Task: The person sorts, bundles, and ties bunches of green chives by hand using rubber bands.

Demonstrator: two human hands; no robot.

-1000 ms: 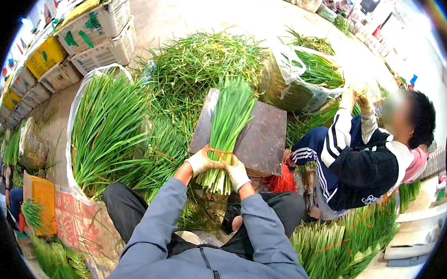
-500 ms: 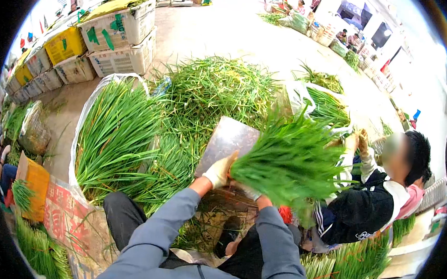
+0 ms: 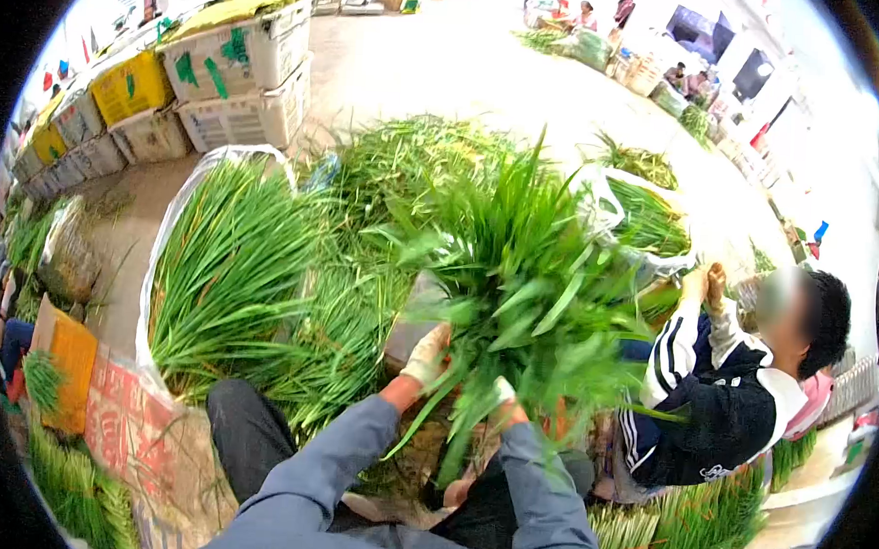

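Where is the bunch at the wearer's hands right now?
In the head view, the bunch is just right of centre, fanned out at the left hand and right hand, left of the co-worker.

The leaves [image 3: 509, 243] look smooth, the crates [image 3: 258, 60] matt plastic.

Blocked ahead by leafy bunch [image 3: 518, 268]!
Right is barred by a co-worker [image 3: 724, 395]; leftward, room is left above loose greens [image 3: 345, 315].
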